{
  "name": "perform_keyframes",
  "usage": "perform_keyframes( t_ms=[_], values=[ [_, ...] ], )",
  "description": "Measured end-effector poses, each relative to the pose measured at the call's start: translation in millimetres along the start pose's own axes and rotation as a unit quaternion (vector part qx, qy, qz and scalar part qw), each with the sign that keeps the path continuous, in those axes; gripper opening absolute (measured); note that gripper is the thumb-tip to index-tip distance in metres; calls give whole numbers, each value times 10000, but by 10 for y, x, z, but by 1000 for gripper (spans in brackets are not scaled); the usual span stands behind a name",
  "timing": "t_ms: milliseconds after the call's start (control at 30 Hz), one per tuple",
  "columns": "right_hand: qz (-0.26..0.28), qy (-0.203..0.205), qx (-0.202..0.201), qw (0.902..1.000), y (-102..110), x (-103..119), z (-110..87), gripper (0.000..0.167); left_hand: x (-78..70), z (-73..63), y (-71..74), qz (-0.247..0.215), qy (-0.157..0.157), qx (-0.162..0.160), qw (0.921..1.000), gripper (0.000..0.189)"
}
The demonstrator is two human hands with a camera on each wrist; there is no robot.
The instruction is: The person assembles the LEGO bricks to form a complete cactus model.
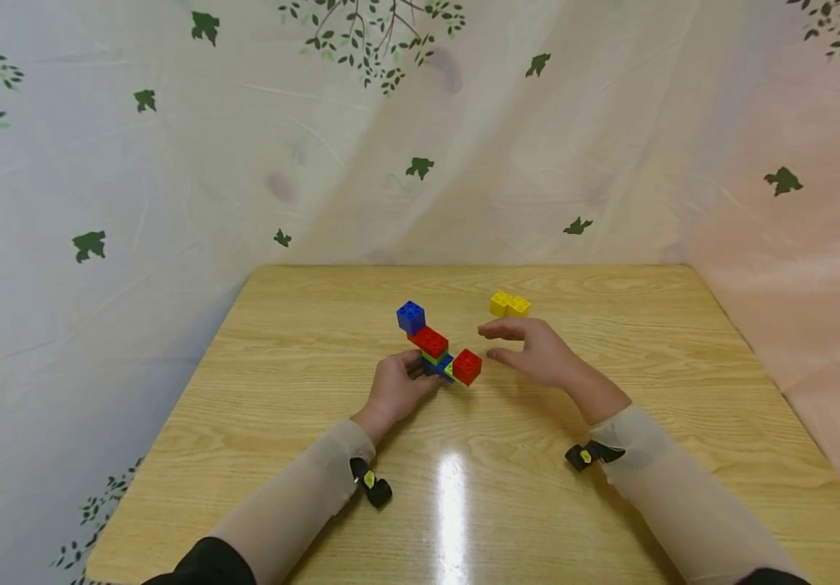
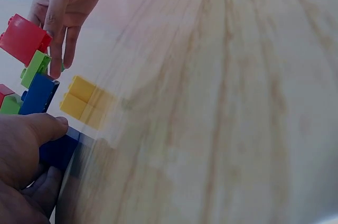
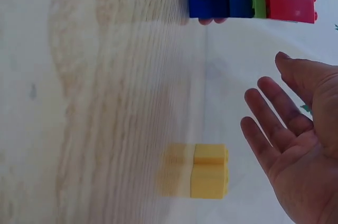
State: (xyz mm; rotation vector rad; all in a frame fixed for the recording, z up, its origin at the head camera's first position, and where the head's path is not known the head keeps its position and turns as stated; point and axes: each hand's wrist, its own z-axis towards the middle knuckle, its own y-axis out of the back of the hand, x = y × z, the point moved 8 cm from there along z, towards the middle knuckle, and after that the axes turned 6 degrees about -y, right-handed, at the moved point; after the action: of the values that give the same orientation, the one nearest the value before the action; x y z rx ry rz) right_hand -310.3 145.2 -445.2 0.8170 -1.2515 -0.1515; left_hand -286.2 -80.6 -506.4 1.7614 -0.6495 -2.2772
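Black sleeves (image 1: 208,563) foremost, a left hand (image 1: 398,386) pinches the lowest blue brick (image 2: 60,150) of a brick model (image 1: 430,341), a hold likely to steady it; rightward, the right hand (image 1: 537,353) hovers unladen, fingers parted, yellow bricks (image 1: 517,306) beyond.

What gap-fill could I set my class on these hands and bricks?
1. The stack is held by the person's ____ hand.
2. The right hand holds ____.
3. The two separate bricks are coloured ____.
4. In the head view, the stack's leftmost brick is ____.

Missing words: left; nothing; yellow; blue.
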Motion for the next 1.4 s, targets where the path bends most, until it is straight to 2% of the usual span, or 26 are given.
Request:
perform_keyframes(
  t_ms=[133, 333, 533, 667, 1133, 1400],
  values=[
    [-74, -128, -311, 9994, 100, -63, 34, 38, 3, 2, -6, -110, 25, 18, 9999, 36],
    [-295, -425, -681, 9963, 225, -273, 120, 44, 3, -1, -5, -125, 36, -6, 9999, 35],
    [-317, -962, -1099, 9888, 395, -466, 180, 48, 11, -7, -3, -61, 76, 0, 10000, 36],
    [-251, -1149, -1272, 9849, 483, -554, 217, 52, 15, -5, -3, -40, 62, -15, 10000, 37],
    [-304, -1536, -1424, 9774, 581, -727, 278, 56, 11, -8, -4, -4, 28, -57, 10000, 36],
    [-107, -1735, -1209, 9773, 531, -837, 323, 58, 7, -12, -4, -22, 56, -60, 10000, 37]
  ],
)
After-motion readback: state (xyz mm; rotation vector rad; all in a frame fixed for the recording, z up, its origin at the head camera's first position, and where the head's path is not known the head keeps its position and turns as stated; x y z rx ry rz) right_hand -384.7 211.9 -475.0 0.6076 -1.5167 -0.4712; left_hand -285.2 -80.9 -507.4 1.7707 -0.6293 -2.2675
